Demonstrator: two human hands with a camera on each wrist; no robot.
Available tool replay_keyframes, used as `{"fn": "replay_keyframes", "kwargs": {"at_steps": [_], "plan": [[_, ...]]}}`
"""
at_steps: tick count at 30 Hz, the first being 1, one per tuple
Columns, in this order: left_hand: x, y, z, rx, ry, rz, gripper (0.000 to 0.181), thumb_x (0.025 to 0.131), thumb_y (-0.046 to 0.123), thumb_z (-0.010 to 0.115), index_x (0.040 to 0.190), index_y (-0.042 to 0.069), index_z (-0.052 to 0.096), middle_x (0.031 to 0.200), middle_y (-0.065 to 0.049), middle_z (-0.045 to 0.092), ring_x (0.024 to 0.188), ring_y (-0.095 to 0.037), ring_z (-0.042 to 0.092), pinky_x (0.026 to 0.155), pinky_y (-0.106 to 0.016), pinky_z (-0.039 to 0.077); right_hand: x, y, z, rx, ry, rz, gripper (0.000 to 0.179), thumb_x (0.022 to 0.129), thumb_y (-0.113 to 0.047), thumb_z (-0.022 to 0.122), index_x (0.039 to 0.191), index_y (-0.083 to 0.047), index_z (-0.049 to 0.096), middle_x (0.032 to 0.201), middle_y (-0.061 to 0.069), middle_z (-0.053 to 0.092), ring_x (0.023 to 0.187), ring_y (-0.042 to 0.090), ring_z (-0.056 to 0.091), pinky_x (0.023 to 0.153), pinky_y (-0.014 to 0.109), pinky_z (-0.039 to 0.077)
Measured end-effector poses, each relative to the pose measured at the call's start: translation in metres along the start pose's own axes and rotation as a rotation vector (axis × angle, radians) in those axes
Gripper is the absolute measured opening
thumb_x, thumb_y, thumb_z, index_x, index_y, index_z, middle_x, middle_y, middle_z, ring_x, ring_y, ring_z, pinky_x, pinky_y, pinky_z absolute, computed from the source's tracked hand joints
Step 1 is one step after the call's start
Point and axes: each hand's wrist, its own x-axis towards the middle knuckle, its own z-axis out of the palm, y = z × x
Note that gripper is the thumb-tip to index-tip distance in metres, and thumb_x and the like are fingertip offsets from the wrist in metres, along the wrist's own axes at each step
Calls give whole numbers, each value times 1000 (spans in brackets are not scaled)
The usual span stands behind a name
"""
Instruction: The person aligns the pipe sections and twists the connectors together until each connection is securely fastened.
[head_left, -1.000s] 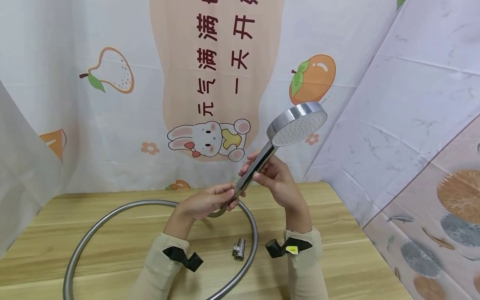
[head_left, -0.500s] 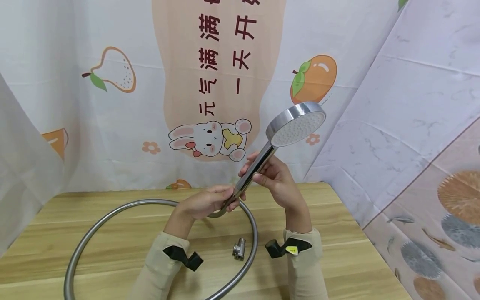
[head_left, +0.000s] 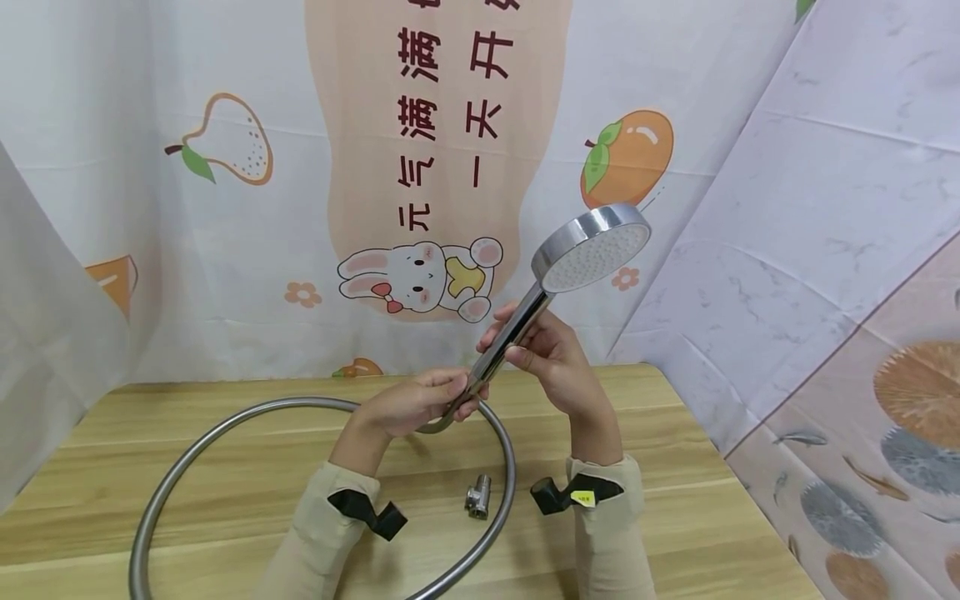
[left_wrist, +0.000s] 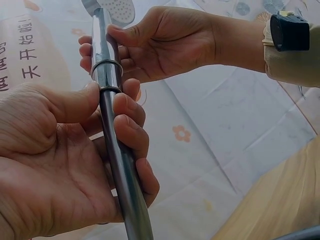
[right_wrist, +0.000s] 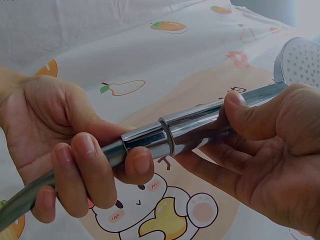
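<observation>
A chrome hand shower head (head_left: 592, 250) is held up at a slant, its white nozzle face toward the lower right. My right hand (head_left: 558, 358) grips its handle (head_left: 517, 321), thumb on one side and fingers behind. At the lower end of the handle, my left hand (head_left: 416, 404) holds the grey metal shower hose (left_wrist: 125, 165). In the right wrist view the hose's chrome end nut (right_wrist: 147, 140) meets the handle's end, with a thin dark line at the joint. The left thumb and fingertips lie at this nut, and the other fingers curl round the hose.
The hose (head_left: 300, 403) sweeps in a wide loop over the wooden table (head_left: 675, 517). Inside that loop, between the forearms, lies a small chrome angle valve (head_left: 477, 497). Printed cloth (head_left: 247, 275) hangs behind the table and along both sides.
My left fingers have shifted slightly at the hose end. The right hand and shower head stay almost still, and the view has moved a little.
</observation>
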Motion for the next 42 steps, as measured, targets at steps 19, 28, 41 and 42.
{"fn": "replay_keyframes", "kwargs": {"at_steps": [19,28,41,42], "plan": [[3,1,5,39,143,0,45,110,37,41,123,-3,55,85,3,54,83,-13,51,84,-29,40,0,-1,-2,-35,46,-8,30,99,0,61,128,-5,57,108,1,74,106,16,73,91,28,59],[3,3,6,39,154,-40,51,111,35,38,133,-10,51,88,2,56,86,-14,53,86,-31,42,-1,-2,-2,-37,50,-15,29,99,-4,63,127,-7,57,108,1,74,105,15,73,91,28,58],[0,5,6,57,12,-3,52,112,37,29,134,-6,48,88,-2,49,83,-18,46,82,-30,37,0,0,1,-8,20,10,29,99,-3,62,127,-9,56,109,1,73,104,15,73,90,27,58],[1,5,5,55,8,6,50,112,37,29,130,-5,50,88,-1,49,83,-18,46,82,-30,37,0,0,1,-11,20,10,29,99,-2,62,127,-9,56,109,1,73,104,15,73,90,27,58]]}}
